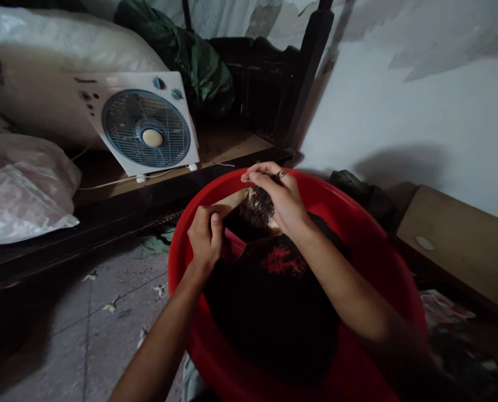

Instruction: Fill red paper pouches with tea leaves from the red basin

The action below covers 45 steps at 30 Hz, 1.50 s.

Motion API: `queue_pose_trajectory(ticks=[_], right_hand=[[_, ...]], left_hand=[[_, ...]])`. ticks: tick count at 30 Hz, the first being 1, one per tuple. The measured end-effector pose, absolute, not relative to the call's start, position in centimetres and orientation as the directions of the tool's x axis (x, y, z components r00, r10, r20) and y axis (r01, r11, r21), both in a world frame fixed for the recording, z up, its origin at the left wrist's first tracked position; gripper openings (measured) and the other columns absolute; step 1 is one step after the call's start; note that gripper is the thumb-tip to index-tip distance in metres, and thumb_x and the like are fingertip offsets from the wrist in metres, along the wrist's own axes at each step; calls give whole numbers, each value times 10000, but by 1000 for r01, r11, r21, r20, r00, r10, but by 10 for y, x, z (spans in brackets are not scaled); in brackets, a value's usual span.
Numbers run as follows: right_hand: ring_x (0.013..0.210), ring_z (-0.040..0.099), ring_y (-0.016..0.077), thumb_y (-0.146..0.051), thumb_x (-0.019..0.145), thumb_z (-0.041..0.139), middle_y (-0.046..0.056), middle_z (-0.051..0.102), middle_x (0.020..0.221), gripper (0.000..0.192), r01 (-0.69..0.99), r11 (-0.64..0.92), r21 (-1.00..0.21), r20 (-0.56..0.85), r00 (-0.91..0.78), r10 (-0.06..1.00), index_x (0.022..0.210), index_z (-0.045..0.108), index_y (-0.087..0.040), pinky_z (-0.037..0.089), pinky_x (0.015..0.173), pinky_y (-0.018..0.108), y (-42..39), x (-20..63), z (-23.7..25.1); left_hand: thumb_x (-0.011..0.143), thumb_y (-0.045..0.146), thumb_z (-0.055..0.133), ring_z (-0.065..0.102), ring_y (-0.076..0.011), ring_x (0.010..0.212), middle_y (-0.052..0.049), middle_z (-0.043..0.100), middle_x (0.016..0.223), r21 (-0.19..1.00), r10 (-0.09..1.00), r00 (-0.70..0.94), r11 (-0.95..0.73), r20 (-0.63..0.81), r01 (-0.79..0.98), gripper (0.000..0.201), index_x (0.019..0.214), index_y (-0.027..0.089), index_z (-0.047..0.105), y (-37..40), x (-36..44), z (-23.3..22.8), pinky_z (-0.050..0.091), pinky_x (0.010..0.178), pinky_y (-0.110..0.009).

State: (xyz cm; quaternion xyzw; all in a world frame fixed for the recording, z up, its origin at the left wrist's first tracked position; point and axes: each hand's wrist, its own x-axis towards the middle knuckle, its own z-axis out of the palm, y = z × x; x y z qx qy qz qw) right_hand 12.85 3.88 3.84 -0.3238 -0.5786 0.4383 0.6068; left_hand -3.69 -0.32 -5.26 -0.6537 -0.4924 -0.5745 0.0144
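A large red tub [181, 229] stands in front of me, holding a heap of dark, loose material [269, 312] whose kind I cannot make out. Inside it, near the far left rim, is a small open box [235, 244] with a reddish side and a pale far edge, partly filled with the same dark stuff. My left hand [206, 237] grips the near left edge of that box, thumb on top. Curled over the box's far right side, my right hand [280, 192] has dark material under and between its fingers. A reddish patch [283, 261] shows on the heap beneath my right wrist.
A white box fan [151, 125] with a cord stands on a dark wooden platform [224, 148] behind the tub. Large white sacks [23, 181] lie left. A tan box [462, 240] is at the right by the wall. Pale scraps [110, 305] dot the tiled floor.
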Motion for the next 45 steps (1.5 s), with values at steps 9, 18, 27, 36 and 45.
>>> queue_pose_trajectory(ticks=[9, 18, 27, 36, 45], right_hand=[[854, 705, 167, -168, 890, 661, 19, 761, 916, 91, 529, 596, -604, 554, -259, 791, 916, 734, -214, 548, 816, 329, 52, 146, 28], [1019, 679, 163, -101, 923, 578, 39, 706, 1149, 258, 549, 717, -430, 615, -403, 678, 1098, 717, -229, 537, 942, 332, 56, 144, 24], [1071, 681, 156, -115, 904, 595, 30, 731, 1110, 187, 304, 820, -484, 726, -384, 571, 930, 744, -224, 546, 986, 343, 28, 149, 45], [933, 735, 191, -287, 937, 548, 74, 738, 1023, 181, 449, 287, -846, 341, 42, 939, 977, 688, -178, 587, 909, 373, 60, 206, -60], [1474, 290, 440, -471, 808, 733, 255, 339, 1578, 817, 800, -8, -599, -202, -142, 969, 1498, 430, -157, 287, 1143, 633, 23, 178, -197]], left_hand=[[999, 380, 379, 568, -193, 925, -62, 588, 998, 396, 457, -122, -572, 881, 719, 281, 1035, 210, 600, -4, -36, -55, 458, 794, -334], [809, 285, 714, 569, -195, 995, -42, 635, 1020, -64, 226, 261, -631, 938, 774, 135, 880, 229, 614, -24, -9, -51, 374, 867, -355], [886, 140, 626, 505, -168, 884, -42, 487, 938, 0, 73, 42, -494, 996, 869, 97, 862, 220, 577, -28, -29, -53, 377, 762, -326], [908, 185, 605, 485, -208, 997, -80, 471, 1074, 312, 208, -241, -459, 948, 832, 27, 885, 197, 608, -8, -45, -52, 409, 849, -378], [898, 210, 595, 526, -179, 912, -26, 555, 992, 172, 246, -35, -561, 969, 810, 67, 931, 261, 568, -13, -33, -54, 442, 803, -364]])
